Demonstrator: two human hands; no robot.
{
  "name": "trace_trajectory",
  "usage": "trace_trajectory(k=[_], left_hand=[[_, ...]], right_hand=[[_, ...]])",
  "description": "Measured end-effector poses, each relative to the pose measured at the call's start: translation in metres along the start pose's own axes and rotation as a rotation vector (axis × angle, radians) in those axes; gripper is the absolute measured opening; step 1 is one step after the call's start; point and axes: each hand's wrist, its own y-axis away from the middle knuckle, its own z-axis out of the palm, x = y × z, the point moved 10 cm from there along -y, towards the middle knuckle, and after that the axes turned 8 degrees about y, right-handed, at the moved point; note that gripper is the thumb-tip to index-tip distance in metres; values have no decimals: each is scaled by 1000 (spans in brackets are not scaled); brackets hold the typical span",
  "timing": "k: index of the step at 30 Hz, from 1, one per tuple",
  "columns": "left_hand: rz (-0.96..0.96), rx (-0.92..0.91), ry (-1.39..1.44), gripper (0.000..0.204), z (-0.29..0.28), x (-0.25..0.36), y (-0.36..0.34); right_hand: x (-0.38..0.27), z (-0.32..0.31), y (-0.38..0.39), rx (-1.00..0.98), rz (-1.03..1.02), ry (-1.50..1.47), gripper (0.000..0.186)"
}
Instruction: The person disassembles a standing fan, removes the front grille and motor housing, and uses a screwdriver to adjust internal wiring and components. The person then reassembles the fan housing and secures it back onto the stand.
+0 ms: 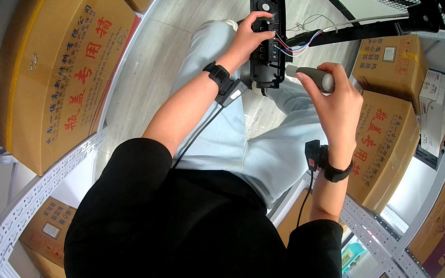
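My left hand (241, 42) grips a long black plastic housing (267, 73) at the top centre, its thumb and forefinger on the row of small fittings along it. Red, blue and white wires (306, 46) loop out from the housing's right side. My right hand (337, 105) holds a grey-handled tool (312, 76) horizontally, its pale front end pointing left, close to the housing's right edge. Whether that end touches the housing I cannot tell.
Cardboard boxes (47, 62) sit on metal shelving (44, 186) to my left, with more boxes (380, 148) on shelves to my right. A black bar with mesh (364, 30) crosses the upper right. My legs (200, 129) are below the housing.
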Motion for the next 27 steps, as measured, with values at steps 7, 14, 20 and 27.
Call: trace_trajectory(k=[7,14,20,27], left_hand=[[10,-9,51,52,1,1,0],[40,0,63,55,-2,2,-1],[35,20,39,56,-3,-1,-2],[45,40,-16,57,-2,4,0]], right_hand=[[-12,-1,-6,73,-135,-293,43],[-4,7,-10,-139,97,-3,35],[-10,2,-7,-16,-85,-165,37],[-8,-5,-9,5,-25,-115,35]])
